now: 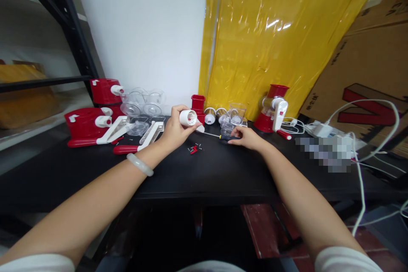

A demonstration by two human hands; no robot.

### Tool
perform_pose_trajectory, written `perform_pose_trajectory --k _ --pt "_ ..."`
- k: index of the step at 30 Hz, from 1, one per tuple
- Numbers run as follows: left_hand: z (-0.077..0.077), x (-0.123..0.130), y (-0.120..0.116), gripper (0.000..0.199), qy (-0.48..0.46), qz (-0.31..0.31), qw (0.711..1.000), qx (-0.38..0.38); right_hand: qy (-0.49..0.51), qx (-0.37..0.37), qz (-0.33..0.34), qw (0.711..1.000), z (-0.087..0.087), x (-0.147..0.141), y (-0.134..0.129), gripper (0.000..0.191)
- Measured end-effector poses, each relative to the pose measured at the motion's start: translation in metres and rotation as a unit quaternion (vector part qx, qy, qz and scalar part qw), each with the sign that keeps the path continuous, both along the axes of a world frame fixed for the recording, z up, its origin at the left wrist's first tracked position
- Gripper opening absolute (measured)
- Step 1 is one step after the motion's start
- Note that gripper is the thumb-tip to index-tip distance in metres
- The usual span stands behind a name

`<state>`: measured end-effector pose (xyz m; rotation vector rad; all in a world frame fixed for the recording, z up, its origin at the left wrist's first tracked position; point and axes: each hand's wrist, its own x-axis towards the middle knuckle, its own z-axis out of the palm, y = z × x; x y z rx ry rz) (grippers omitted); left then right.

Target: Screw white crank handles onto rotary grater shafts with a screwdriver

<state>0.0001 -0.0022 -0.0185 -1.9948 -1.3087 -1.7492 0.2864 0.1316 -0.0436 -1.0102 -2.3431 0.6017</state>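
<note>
My left hand [177, 129] is closed around a white plastic cylinder [184, 117], its hollow end facing right with a bit of red inside. The fingers of my right hand [244, 137] grip the dark handle of a screwdriver [227, 137] low over the black table. Its thin shaft points left, past a yellow collar. Between my hands, nearer to me, a small red plastic piece [194, 150] lies among several small screws [199, 146]. Behind my left hand stands a red plastic housing [198, 103], partly hidden.
Red housings [85, 124] and white crank handles [152, 136] with red grips are on the left, beside clear plastic parts [137, 125]. Metal grater drums [210, 115] stand at the back. An assembled red-and-white rotary grater [270, 110] and white cables [360, 187] are on the right.
</note>
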Motion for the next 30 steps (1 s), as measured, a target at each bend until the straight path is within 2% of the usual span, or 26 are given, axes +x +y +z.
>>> perform_pose_trajectory --k 6,11,22,30 --pt "0.002 0.003 -0.003 0.059 -0.015 -0.008 1.000 0.004 -0.004 -0.026 0.019 0.999 -0.003 0.000 0.001 0.044" --pt "0.002 0.004 -0.002 0.054 0.015 -0.045 0.999 -0.021 -0.002 -0.029 0.019 0.999 -0.003 0.000 0.004 0.043" --pt "0.002 0.011 -0.004 0.047 0.040 -0.083 0.996 0.001 0.026 -0.053 0.041 0.997 -0.002 0.001 0.003 0.042" --pt "0.006 0.010 -0.007 0.043 0.082 -0.083 0.993 -0.016 0.051 -0.006 0.027 0.998 0.001 -0.003 -0.002 0.034"
